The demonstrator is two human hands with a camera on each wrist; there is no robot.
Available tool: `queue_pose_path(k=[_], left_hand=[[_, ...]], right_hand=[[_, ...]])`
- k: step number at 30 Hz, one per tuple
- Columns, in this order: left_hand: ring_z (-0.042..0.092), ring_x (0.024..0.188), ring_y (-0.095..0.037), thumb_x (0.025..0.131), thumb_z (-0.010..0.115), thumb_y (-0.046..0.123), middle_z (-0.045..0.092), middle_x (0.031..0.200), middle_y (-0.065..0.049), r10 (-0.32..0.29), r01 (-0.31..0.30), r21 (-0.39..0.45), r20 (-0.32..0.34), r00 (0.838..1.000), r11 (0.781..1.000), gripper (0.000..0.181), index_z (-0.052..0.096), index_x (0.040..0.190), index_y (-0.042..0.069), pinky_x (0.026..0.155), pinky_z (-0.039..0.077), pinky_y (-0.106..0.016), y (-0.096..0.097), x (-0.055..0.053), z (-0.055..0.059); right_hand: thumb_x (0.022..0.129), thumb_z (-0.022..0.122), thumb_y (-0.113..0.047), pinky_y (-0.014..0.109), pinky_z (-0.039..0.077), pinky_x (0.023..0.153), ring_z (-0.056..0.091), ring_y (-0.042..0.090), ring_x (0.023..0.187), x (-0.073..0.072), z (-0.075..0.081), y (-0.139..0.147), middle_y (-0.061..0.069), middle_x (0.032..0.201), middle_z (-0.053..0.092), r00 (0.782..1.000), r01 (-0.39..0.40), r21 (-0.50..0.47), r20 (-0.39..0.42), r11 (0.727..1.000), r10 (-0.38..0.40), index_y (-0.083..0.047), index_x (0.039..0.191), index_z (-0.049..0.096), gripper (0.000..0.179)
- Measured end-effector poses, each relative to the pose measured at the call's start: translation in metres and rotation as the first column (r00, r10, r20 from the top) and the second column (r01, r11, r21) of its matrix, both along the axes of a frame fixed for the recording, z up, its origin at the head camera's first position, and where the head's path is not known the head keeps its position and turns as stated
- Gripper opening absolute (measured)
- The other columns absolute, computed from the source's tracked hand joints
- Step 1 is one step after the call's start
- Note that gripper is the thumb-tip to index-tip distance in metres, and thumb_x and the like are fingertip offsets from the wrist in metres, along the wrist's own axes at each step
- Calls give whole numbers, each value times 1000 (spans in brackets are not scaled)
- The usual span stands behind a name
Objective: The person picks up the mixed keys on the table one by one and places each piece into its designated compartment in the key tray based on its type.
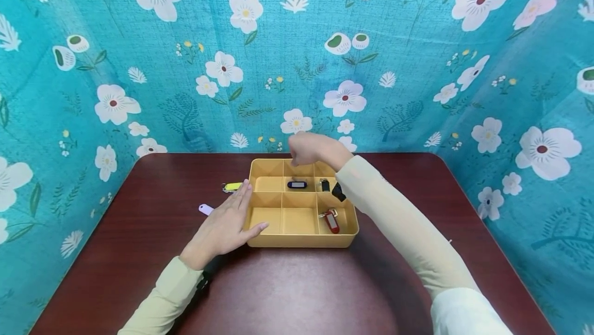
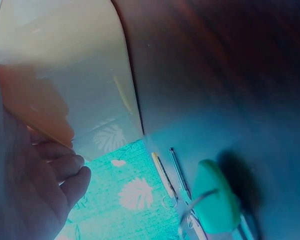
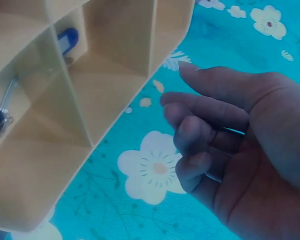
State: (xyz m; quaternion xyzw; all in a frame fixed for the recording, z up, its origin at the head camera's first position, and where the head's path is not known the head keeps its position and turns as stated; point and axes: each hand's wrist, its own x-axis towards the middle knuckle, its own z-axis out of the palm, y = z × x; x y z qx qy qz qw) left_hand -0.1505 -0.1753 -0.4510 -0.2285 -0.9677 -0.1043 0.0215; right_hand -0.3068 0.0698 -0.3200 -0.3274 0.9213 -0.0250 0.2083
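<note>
The left hand rests nearly straight fingers against the tray on the tabletop. The right hand, fingers loosely curled and empty, hovers near its back edge; a blue key tag lies in the back middle compartment.

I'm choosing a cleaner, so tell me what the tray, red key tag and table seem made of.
Tray: probably plastic, smooth and fairly glossy; its wall shows soft reflections.
Red key tag: likely hard plastic, by its even colour and moulded shape; finish too small to judge.
Table: wood or wood-look laminate, polished; dark streaks and a bright sheen.
</note>
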Motion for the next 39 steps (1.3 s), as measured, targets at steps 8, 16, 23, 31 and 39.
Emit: queue_pose_path(k=[8, 16, 23, 31, 39], left_hand=[[22, 164, -30, 99, 37, 81, 19, 176, -19, 6, -6, -1, 9, 1000, 1000, 108, 21, 165, -3, 130, 32, -47, 0, 0, 1], [22, 164, -32, 97, 38, 82, 18, 176, -18, 29, -28, -16, 25, 999, 999, 109, 22, 165, -2, 130, 32, -49, 0, 2, 3], [23, 164, -32, 97, 37, 83, 19, 176, -18, 15, -14, -46, 22, 1000, 999, 110, 20, 166, -1, 130, 33, -50, 3, 1, 6], [32, 161, -34, 94, 40, 86, 33, 171, -20, -17, 10, -122, -62, 998, 992, 111, 33, 162, 0, 129, 33, -53, 5, -4, 18], [63, 135, -38, 100, 50, 72, 62, 150, -19, -11, -9, -84, -230, 973, 996, 84, 59, 149, 4, 114, 51, -53, 1, -9, 18]], right_hand=[[102, 68, -18, 26, 28, 57, 16, 11, 53, 17, 10, 8, -7, 54, 20, 999, -24, -80, -32, 997, 22, -21, 54, 33, 59], [103, 68, -24, 27, 41, 61, 42, 10, 58, 36, 8, 29, -6, 65, 54, 998, -7, -155, -64, 988, -3, -15, 70, 66, 34], [103, 68, -27, 29, 51, 67, 60, 14, 70, 51, 1, 45, -1, 85, 73, 997, 32, -178, -64, 984, -44, -14, 92, 77, 19], [104, 67, -31, 27, 47, 63, 56, 12, 61, 71, -3, 58, -3, 70, 64, 997, 38, -185, -66, 982, -51, -14, 90, 75, 23], [103, 69, -28, 27, 40, 60, 46, 11, 63, 89, -5, 68, -3, 68, 53, 991, 15, -243, -124, 970, -46, -12, 86, 73, 24]])
